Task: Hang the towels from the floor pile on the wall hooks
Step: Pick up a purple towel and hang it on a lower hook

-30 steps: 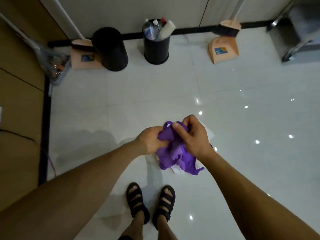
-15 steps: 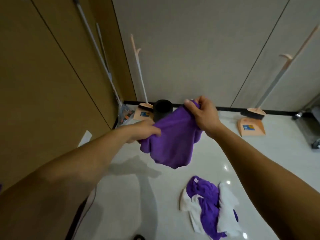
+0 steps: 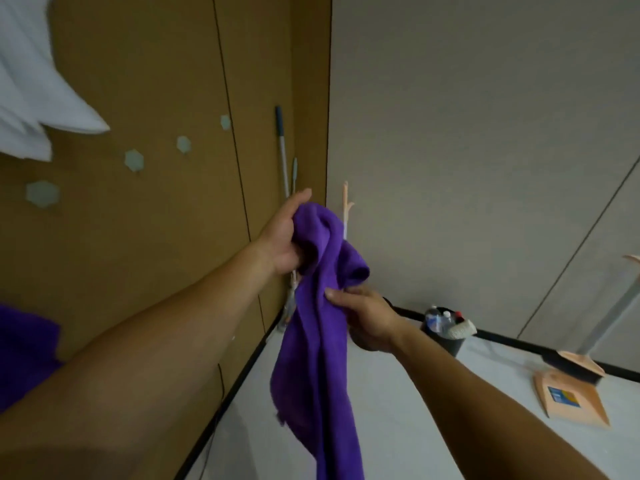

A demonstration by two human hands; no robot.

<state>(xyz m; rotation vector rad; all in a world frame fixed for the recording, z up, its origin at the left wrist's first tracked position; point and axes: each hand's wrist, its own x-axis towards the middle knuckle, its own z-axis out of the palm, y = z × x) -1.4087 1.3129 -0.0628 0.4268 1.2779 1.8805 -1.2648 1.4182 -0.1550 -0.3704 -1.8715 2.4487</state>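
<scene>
Gripping soft purple towel [image 3: 318, 341], left hand [image 3: 284, 237], right hand [image 3: 367, 320] pinching

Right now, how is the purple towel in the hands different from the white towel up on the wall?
The purple towel is gripped by the left hand and right hand; no hand touches the white towel. The purple towel hangs in mid-air; the white towel is high against the brown wall. Both are soft cloth, drooping.
</scene>
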